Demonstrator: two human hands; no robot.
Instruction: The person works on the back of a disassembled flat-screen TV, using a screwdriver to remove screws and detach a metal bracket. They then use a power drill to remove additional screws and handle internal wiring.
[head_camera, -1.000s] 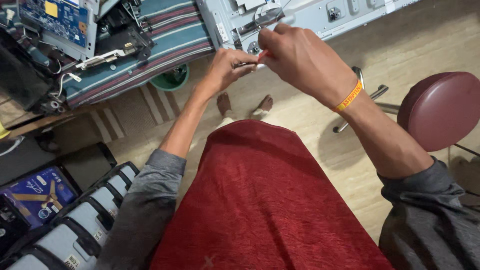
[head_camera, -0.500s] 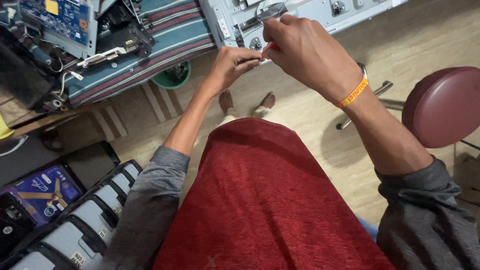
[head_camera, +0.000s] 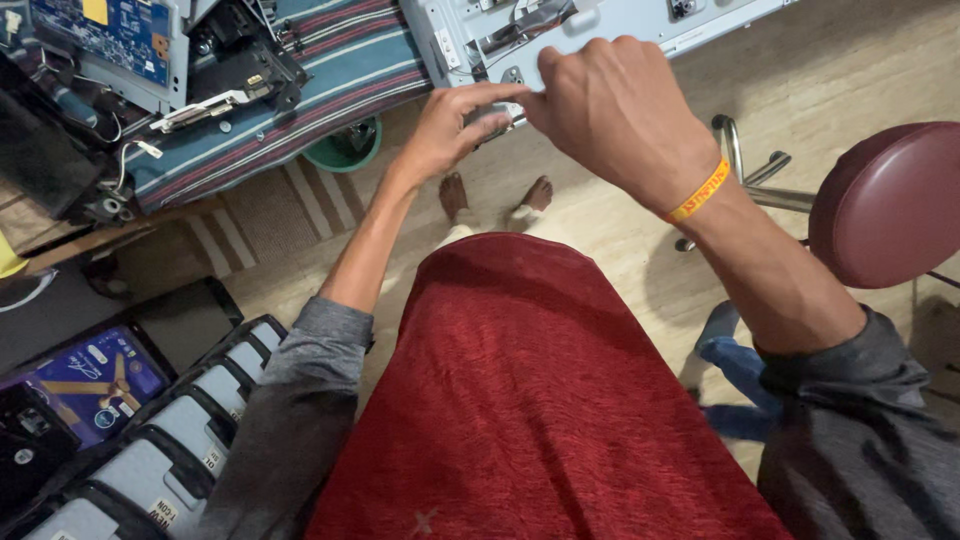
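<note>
Both hands have drifted left along the grey metal chassis edge; left hand and right hand pinch a small part, seemingly a connector—keep wrists steady, ease it squarely.

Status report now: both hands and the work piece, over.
Left hand pinching a small grey part, unclear what. Right hand meeting it at the fingertips, beside the metal chassis. Nothing between hands and chassis.

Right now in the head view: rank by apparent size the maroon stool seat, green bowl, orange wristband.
1. maroon stool seat, largest.
2. green bowl, partly hidden under the striped cloth, so its rank against the wristband is unsure.
3. orange wristband on the right hand, nearer the camera.
</note>
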